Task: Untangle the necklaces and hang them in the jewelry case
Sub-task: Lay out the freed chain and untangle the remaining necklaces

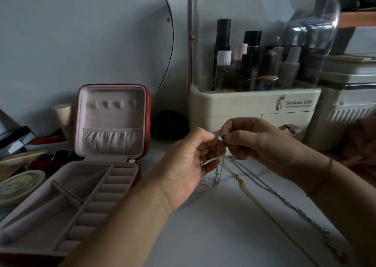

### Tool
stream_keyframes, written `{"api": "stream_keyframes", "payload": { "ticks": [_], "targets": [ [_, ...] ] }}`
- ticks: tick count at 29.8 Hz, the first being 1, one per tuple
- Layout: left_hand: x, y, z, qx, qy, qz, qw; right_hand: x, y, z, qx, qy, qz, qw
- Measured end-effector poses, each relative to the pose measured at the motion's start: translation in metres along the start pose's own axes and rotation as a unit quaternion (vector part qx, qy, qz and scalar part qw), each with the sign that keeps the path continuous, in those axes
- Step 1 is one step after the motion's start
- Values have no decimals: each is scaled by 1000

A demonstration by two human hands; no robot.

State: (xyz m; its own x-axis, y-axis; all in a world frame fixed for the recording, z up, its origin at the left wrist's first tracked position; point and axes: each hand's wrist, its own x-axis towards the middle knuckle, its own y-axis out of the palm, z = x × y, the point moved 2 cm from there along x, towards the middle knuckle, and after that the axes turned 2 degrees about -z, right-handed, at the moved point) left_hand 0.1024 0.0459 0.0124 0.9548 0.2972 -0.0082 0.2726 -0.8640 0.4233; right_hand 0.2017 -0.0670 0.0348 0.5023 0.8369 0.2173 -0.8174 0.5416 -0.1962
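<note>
Head view: at frame centre, your left hand (189,165) and right hand (250,142) each pinch the top end of the thin silver necklace (216,172). It is held raised so that, by the look of it, its chain hangs clear of the gold necklace (242,183) and twisted chain (284,199) lying on the counter (193,236). The jewelry case (110,120) stands open at lower left, with its lid hooks (114,103) bare.

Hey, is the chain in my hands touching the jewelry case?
Apart. The head view shows the chain hanging well right of the jewelry case, with tabletop between.
</note>
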Motion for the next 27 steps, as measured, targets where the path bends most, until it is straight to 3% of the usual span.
{"api": "stream_keyframes", "payload": {
  "ticks": [7, 14, 21, 27],
  "targets": [
    [1, -2, 0, 3, -17, 5, 1000, 2, -2, -2, 57, 9, -18, 998],
    [3, -2, -1, 18, 42, -56, 997, 2, -2, 0, 184, 33, 0, 982],
    [0, 1, -8, -25, 47, -28, 998, 2, -1, 2, 214, 37, 23, 976],
    [2, -3, -4, 21, 33, -32, 999, 1, -6, 4, 213, 37, 4, 976]
  ]
}}
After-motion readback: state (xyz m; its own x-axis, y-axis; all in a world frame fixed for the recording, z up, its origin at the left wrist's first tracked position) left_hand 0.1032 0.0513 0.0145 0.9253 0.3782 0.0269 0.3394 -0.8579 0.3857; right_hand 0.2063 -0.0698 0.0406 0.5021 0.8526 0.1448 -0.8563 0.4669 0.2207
